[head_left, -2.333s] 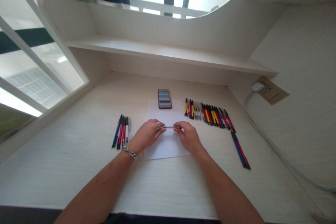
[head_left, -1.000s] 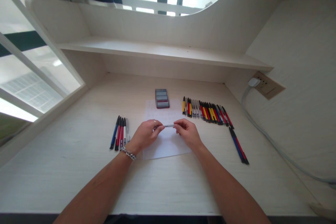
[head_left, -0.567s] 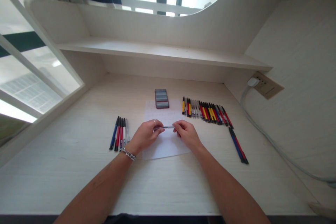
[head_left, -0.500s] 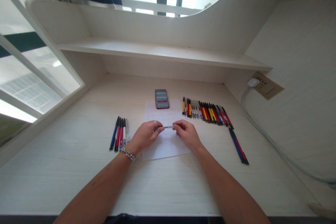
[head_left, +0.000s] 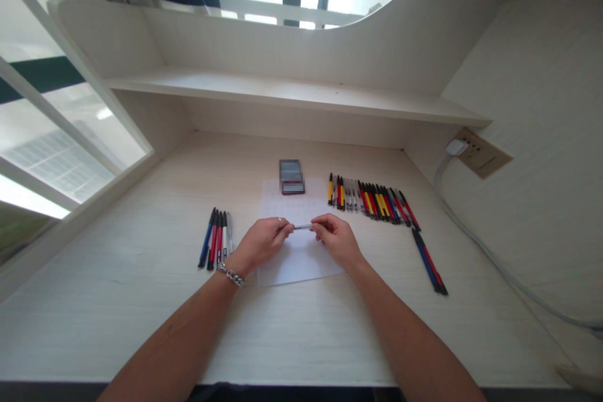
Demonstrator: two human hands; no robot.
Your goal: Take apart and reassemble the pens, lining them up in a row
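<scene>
Between my two hands a slim, clear pen [head_left: 302, 227] is held level above a white sheet of paper [head_left: 294, 267]. My left hand [head_left: 267, 239] pinches one end of it, with a ring on a finger and a chain bracelet at the wrist. Thumb and fingers of my right hand [head_left: 333, 235] close on the other end. Both ends of the pen are hidden by fingertips. Left of my left hand lies a small group of pens [head_left: 217, 239] in blue, red, white and clear. Faint print shows on the paper's upper part.
A phone [head_left: 292, 177] lies at the paper's top edge. A long row of pens [head_left: 374, 201] is on the right, with a blue and a red pen [head_left: 429, 262] below it. A cable [head_left: 485, 264] runs from the wall socket [head_left: 483, 154]. A shelf [head_left: 301, 91] spans the back.
My left thumb and fingers have drawn closer together on the pen's end. Both hands stay in nearly the same place, and the view has shifted very slightly.
</scene>
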